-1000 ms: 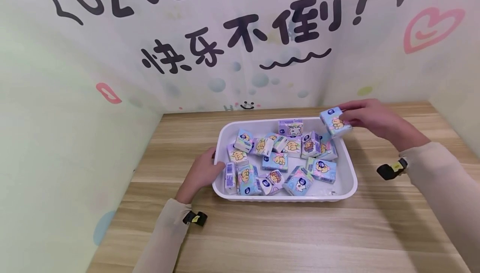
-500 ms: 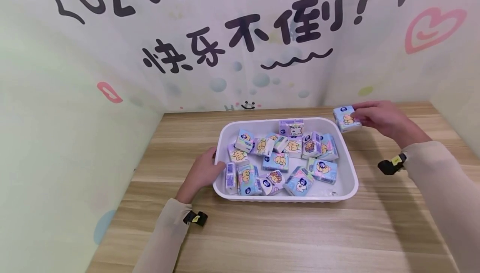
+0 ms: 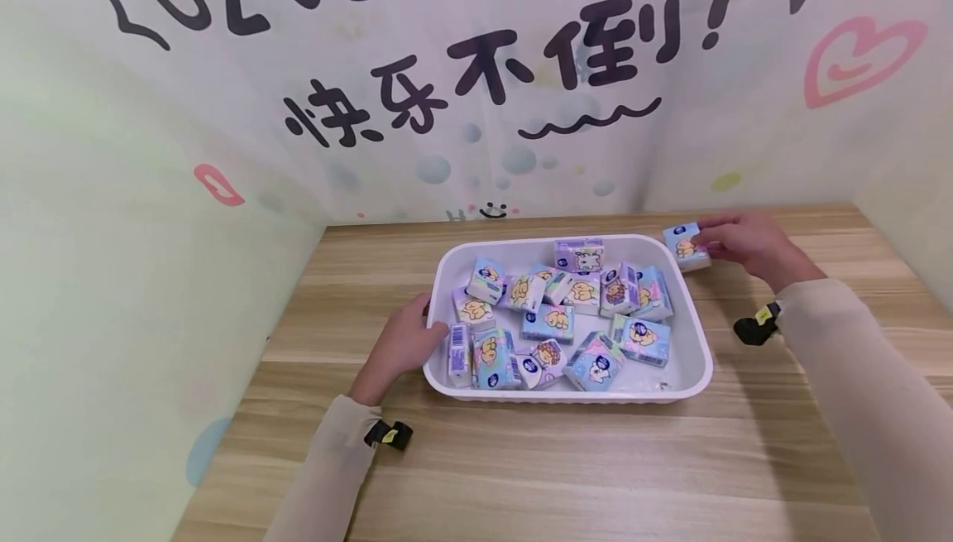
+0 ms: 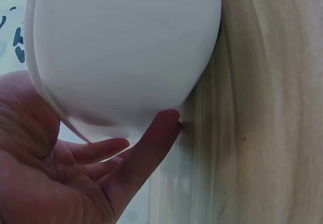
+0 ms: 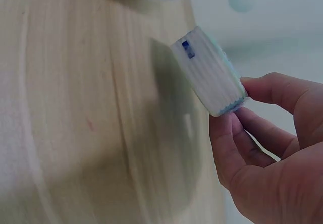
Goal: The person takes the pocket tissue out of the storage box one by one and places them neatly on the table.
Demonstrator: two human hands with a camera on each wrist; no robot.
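A white plastic tray [image 3: 566, 395] holds several small tissue packs in blue and purple wrappers with cartoon prints. My left hand [image 3: 404, 339] grips the tray by its left side; in the left wrist view the thumb is at the rim and the fingers lie along the outer wall. To the right of the tray's far corner, my right hand [image 3: 752, 246] pinches a blue tissue pack [image 3: 685, 246] between thumb and fingers. The right wrist view shows the white side of this tissue pack [image 5: 207, 72], held tilted, with its shadow on the table beside it.
The tray stands on a wood-grain table [image 3: 521, 467]. A printed cloth backdrop [image 3: 417, 170] with dark lettering rises behind the table's far edge, with pale walls to the left and right. A black strap [image 3: 758, 327] hangs from my right wrist.
My right hand has carried the tissue pack from over the tray's far right corner to the right, beyond the rim, then lowered it towards the table. The left hand keeps its place.
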